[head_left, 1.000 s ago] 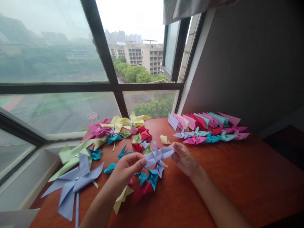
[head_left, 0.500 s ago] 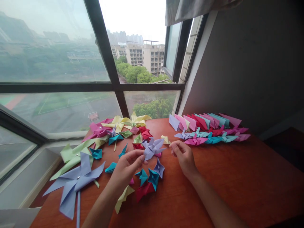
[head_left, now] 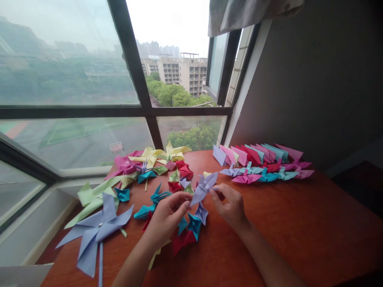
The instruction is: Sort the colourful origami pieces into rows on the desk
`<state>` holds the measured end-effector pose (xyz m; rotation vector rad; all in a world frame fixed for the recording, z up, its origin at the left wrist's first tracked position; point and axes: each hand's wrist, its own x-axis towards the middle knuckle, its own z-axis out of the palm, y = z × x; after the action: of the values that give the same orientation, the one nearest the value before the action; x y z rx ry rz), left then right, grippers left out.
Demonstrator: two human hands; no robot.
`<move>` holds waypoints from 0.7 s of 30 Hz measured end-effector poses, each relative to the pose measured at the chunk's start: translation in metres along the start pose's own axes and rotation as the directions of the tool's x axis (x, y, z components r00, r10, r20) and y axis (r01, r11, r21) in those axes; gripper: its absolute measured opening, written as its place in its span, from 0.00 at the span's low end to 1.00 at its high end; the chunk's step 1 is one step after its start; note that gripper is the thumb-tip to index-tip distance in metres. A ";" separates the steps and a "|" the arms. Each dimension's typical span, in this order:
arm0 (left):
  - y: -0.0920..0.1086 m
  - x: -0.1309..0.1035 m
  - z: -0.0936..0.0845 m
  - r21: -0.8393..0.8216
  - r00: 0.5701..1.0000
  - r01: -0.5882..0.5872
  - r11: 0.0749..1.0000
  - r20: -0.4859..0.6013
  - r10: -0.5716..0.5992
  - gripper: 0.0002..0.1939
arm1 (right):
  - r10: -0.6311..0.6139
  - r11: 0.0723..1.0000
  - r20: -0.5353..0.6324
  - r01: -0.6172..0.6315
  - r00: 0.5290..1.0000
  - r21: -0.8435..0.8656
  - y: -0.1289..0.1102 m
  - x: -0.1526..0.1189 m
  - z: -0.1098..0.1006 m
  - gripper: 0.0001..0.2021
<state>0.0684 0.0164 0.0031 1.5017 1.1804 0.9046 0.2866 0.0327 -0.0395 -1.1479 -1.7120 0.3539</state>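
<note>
A small lavender folded-paper piece point(head_left: 204, 187) with pointed petals is held up between my two hands over the table. My left hand point(head_left: 172, 213) is closed, thumb and forefinger by its lower left point. My right hand point(head_left: 229, 203) pinches the point on its right side. Just below lie a lavender paper star point(head_left: 201, 213) and a teal one point(head_left: 194, 226), with a red folded piece point(head_left: 183, 241) under them. Teal folded pieces point(head_left: 145, 211) lie left of my left hand, which hides part of the pile.
A large lavender pinwheel point(head_left: 100, 225) and a pale green one point(head_left: 97, 197) lie at the left of the brown table point(head_left: 299, 227). Yellow pinwheels point(head_left: 169, 152) are at the back. Rows of folded paper point(head_left: 269, 175) stand back right, near the window.
Both hands and the lavender piece have moved a little right. The piece has turned, and my right fingers, apart from it before, now pinch its right point.
</note>
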 end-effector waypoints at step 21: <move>0.009 -0.003 0.000 -0.021 0.997 -0.031 0.999 0.067 0.033 0.12 | 0.093 0.692 -0.269 -0.256 0.959 -0.675 0.056 -0.055 -0.060 0.15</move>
<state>0.0700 0.0126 0.0120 1.5276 1.0984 0.8777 0.3700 -0.0001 -0.0818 -1.8435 -1.5717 -0.3623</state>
